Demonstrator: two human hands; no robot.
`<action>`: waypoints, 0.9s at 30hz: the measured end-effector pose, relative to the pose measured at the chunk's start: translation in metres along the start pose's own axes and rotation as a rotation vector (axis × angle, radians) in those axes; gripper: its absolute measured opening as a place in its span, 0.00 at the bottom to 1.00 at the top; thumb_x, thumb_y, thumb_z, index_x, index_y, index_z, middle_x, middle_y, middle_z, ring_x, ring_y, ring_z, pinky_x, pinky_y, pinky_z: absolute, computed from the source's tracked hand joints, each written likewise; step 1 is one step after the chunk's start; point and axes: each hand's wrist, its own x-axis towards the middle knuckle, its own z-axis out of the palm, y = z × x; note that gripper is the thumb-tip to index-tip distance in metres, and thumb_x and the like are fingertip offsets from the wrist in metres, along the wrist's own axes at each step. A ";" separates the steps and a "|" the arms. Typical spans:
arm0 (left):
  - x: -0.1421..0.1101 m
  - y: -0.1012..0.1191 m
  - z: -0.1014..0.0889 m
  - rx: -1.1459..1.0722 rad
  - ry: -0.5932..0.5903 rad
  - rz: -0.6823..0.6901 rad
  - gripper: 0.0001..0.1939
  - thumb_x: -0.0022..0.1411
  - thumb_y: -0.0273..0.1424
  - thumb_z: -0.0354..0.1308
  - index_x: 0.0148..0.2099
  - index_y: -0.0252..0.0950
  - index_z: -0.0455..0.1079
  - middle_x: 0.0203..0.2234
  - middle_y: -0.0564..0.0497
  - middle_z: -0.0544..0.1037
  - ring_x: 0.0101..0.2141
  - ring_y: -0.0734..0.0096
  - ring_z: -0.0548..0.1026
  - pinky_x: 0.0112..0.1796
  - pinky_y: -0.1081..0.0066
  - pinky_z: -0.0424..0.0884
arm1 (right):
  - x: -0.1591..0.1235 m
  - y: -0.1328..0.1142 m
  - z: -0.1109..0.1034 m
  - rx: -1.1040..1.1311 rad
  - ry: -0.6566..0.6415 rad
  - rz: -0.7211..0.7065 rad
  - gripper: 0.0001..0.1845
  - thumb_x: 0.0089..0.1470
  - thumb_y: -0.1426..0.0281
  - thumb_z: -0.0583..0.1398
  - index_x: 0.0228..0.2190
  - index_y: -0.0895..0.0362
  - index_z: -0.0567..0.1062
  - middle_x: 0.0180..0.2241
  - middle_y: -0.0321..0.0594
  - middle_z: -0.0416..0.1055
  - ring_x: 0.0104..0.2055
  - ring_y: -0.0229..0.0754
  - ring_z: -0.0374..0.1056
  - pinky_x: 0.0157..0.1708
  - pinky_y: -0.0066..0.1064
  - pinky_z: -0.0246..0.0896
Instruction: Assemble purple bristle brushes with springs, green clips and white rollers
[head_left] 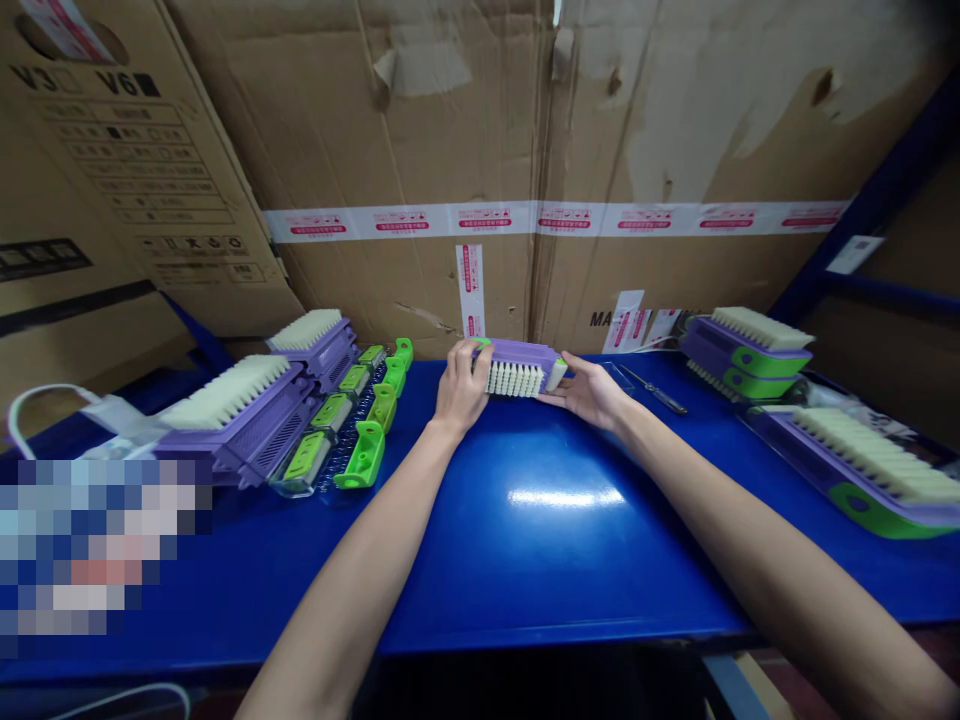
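Observation:
Between my two hands is a purple brush (523,352) with rows of off-white bristles facing me, held above the far part of the blue table. My left hand (463,392) wraps its fingers over the brush's left end, where a bit of green shows. At the other end, my right hand (592,393) holds a corner with a pale, green-edged end piece (557,374), thumb above and fingers below. The fingertips behind the brush are hidden.
Left stand purple brush bodies with bristles (232,395), several small green-topped parts (330,410) and bright green end caps (366,455). Purple-green brushes (750,350) are stacked at right, another brush (870,465) nearer. A dark slim tool (660,393) lies right of my right hand. Cardboard (405,280) walls the back.

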 end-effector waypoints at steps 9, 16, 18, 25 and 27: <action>-0.001 -0.001 0.001 0.068 -0.025 0.022 0.26 0.55 0.17 0.51 0.56 0.37 0.60 0.49 0.40 0.65 0.54 0.53 0.63 0.52 0.54 0.69 | -0.002 -0.003 0.007 0.011 0.070 0.056 0.17 0.62 0.61 0.48 0.44 0.59 0.68 0.39 0.50 0.73 0.42 0.44 0.72 0.47 0.40 0.68; -0.002 -0.002 0.001 0.074 -0.034 0.024 0.25 0.55 0.18 0.51 0.56 0.36 0.60 0.50 0.39 0.65 0.54 0.54 0.63 0.51 0.54 0.70 | -0.002 0.000 0.012 0.054 0.144 0.057 0.15 0.63 0.62 0.48 0.46 0.56 0.66 0.38 0.46 0.73 0.38 0.42 0.72 0.42 0.39 0.69; -0.001 -0.002 0.001 0.077 -0.026 0.005 0.25 0.56 0.18 0.50 0.56 0.37 0.60 0.50 0.39 0.65 0.54 0.54 0.63 0.51 0.54 0.69 | -0.002 0.001 0.012 0.053 0.114 0.062 0.15 0.62 0.61 0.50 0.45 0.56 0.67 0.37 0.46 0.73 0.38 0.42 0.72 0.43 0.38 0.69; 0.001 0.002 -0.001 0.093 -0.054 -0.037 0.25 0.55 0.17 0.51 0.55 0.34 0.61 0.49 0.38 0.66 0.53 0.53 0.64 0.52 0.54 0.69 | -0.001 0.004 0.008 -0.020 0.082 0.066 0.24 0.58 0.48 0.50 0.41 0.54 0.70 0.37 0.45 0.74 0.37 0.42 0.71 0.43 0.36 0.68; 0.002 0.003 -0.002 0.104 -0.074 -0.033 0.26 0.54 0.17 0.52 0.56 0.34 0.62 0.49 0.38 0.66 0.53 0.53 0.64 0.51 0.55 0.70 | 0.002 0.008 0.007 -0.115 0.141 -0.024 0.24 0.58 0.49 0.51 0.43 0.54 0.71 0.40 0.45 0.74 0.39 0.42 0.71 0.43 0.38 0.67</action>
